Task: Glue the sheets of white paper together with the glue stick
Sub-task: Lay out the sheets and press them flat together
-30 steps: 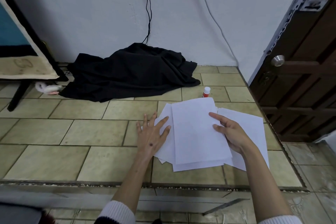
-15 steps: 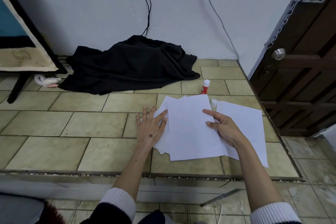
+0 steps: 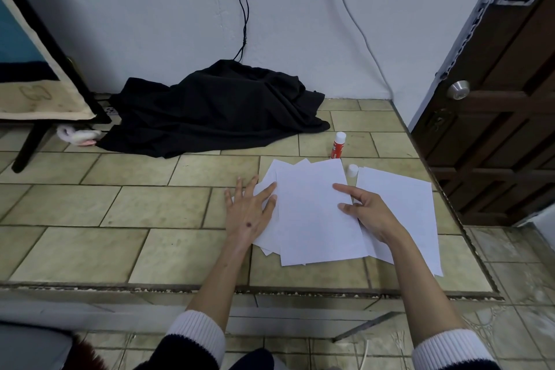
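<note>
Down goes the top sheet (image 3: 318, 213) onto the fanned paper stack (image 3: 268, 237), uncovering the small white cap (image 3: 353, 170). Left hand (image 3: 247, 213) splayed flat on the stack's edge, right hand (image 3: 368, 213) loosely open, fingertips pinning the sheet. Glue stick (image 3: 338, 146) stands just beyond; a careless reach could topple it. Floor step (image 3: 120, 287) is near, open tiles left.

Black cloth (image 3: 216, 108) heaped against wall; brown door (image 3: 504, 117) right; cables (image 3: 241, 3) hanging.

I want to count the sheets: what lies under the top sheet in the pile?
Under the top sheet more white sheets stick out at its left and near edges. Their number cannot be told, since it covers most of them.
</note>
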